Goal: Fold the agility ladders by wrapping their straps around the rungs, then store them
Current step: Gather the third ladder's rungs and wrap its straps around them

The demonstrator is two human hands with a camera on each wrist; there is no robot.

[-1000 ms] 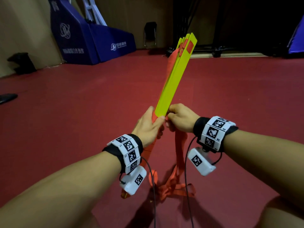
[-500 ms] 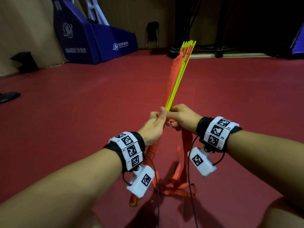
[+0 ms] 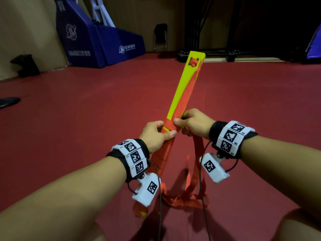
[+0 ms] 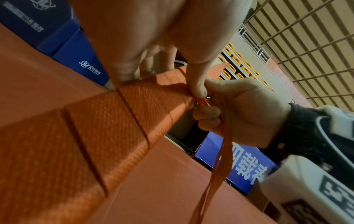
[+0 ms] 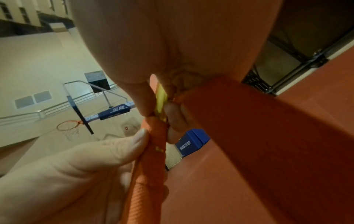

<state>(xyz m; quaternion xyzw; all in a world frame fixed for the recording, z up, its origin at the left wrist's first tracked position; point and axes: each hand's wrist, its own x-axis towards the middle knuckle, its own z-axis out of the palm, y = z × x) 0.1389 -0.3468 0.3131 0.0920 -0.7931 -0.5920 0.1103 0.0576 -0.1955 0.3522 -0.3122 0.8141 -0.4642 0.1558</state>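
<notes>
A bundle of yellow ladder rungs points up and away from me, its lower half wound in orange strap. My left hand grips the wrapped part, thumb on top. Just above it my right hand holds the bundle and pinches the strap at its edge. The loose strap hangs from my right hand to a heap on the floor. In the left wrist view the strap windings lie side by side under my left hand. The right wrist view shows the rung edges between my fingers.
The red floor spreads all around. Blue padded hoop bases stand at the back left, a folding chair at the back wall, a black frame behind the rungs, dark objects at the far left.
The rung bundle has turned about its length, from flat face to edge-on to flat face again, and one more turn of strap lies round it. Both hands have shifted slightly up the bundle.
</notes>
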